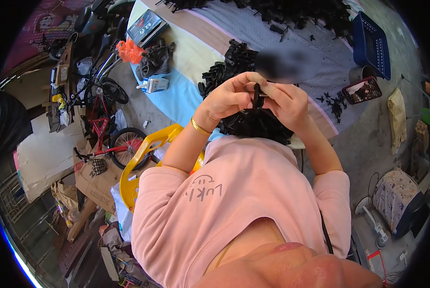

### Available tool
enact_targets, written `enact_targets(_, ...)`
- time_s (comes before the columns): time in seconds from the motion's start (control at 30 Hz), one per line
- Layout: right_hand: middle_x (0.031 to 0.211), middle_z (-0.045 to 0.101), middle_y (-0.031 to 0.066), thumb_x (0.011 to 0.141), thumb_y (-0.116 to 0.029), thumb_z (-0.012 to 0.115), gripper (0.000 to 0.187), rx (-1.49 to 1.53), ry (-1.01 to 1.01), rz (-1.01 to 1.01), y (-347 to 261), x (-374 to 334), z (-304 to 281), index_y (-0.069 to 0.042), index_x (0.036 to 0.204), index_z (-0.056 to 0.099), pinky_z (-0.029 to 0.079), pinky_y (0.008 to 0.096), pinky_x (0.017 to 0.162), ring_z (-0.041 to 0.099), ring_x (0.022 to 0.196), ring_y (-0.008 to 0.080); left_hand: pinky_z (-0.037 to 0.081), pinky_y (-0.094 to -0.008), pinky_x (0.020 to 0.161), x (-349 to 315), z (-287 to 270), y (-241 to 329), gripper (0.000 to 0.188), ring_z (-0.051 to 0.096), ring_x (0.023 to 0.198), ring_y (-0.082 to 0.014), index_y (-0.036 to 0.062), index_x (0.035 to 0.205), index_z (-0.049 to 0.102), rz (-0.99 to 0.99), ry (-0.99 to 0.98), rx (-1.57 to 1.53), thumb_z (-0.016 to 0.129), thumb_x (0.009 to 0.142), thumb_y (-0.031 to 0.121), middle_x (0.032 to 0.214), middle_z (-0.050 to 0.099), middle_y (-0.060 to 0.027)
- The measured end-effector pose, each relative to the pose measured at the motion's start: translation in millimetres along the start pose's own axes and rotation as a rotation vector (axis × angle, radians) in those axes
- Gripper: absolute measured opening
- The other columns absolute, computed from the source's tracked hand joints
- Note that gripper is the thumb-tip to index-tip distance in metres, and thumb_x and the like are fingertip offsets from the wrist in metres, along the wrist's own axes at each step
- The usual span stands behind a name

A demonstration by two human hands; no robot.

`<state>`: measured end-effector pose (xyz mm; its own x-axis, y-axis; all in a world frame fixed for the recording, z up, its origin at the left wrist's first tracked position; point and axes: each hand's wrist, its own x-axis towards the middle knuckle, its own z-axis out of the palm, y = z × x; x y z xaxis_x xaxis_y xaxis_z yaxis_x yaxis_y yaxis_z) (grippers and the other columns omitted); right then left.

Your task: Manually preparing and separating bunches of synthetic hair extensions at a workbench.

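Note:
Both my hands meet in front of my chest, over the near edge of the cloth-covered table. Between thumb and fingers, my left hand (229, 97) pinches a small, narrow black piece (257, 97), held upright. My right hand (288, 102) closes on the same piece from the other side; something thin and pale shows by its fingertips, too small to name. Behind and below the hands lies a heap of similar black pieces (255, 126), spreading up the cloth on the left (227, 67).
A larger black pile (301, 14) covers the far side, and loose bits (337, 104) lie at right near a phone (362, 90) and a blue basket (379, 48). Dark gloves (156, 58), an orange bag (130, 51) and a box (146, 30) are at left. A yellow chair (128, 185) stands beside me.

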<state>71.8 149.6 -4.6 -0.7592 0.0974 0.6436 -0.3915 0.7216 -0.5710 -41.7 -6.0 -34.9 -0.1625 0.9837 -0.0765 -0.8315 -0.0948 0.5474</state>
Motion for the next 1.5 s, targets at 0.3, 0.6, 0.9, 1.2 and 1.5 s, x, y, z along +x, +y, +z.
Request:
enact_targets(0.3,0.071,0.054,0.0043,0.074,0.003,0.060,0.024,-0.009,-0.023,0.349,5,-3,-13,-0.003,0.097,0.060,0.041,0.0222,0.049,0.050,0.054,0.0113,0.049,-0.0309,0.081,0,28,-1,0.044,0.058,0.097,-0.0216,0.0016,0.117,0.045,0.208,0.407,-0.033,0.060,0.077,-0.005,0.113,0.051,-0.0107)
enact_targets(0.6,0.073,0.054,-0.0016,0.089,-0.009,0.050,0.016,0.659,-0.138,0.732,-3,-4,2,0.000,0.099,0.059,0.034,0.0150,0.054,0.043,0.061,0.0018,0.046,-0.0276,0.086,7,45,-6,0.043,0.055,0.099,-0.0155,-0.0009,0.120,0.044,0.290,0.478,0.598,0.057,0.079,-0.006,0.115,0.052,-0.0113)
enact_targets(0.9,0.066,0.053,-0.0027,0.090,-0.013,0.050,0.017,0.712,-0.177,0.821,-8,-6,6,-0.002,0.099,0.060,0.027,0.0148,0.043,0.036,0.049,0.0000,0.045,-0.0266,0.087,-1,48,-8,0.036,0.054,0.100,-0.0142,-0.0020,0.115,0.048,0.308,0.469,0.769,0.054,0.081,-0.008,0.115,0.054,-0.0096)
enact_targets(1.2,0.065,0.052,-0.0030,0.089,-0.013,0.052,0.015,0.879,-0.179,1.054,-3,-14,11,-0.002,0.093,0.060,0.024,0.0144,0.042,0.034,0.048,-0.0009,0.048,-0.0234,0.079,2,41,-19,0.023,0.058,0.088,-0.0114,-0.0030,0.102,0.055,0.439,0.543,1.006,0.056,0.079,-0.010,0.103,0.059,-0.0086)
enact_targets(1.5,0.074,0.056,-0.0035,0.068,-0.001,0.070,0.023,0.342,-0.095,0.631,-8,1,-8,-0.003,0.089,0.061,0.033,0.0166,0.049,0.042,0.056,0.0023,0.052,-0.0323,0.071,10,61,-16,0.063,0.062,0.092,-0.0275,0.0028,0.126,0.037,0.423,0.499,1.579,0.063,0.069,-0.007,0.128,0.044,-0.0183)
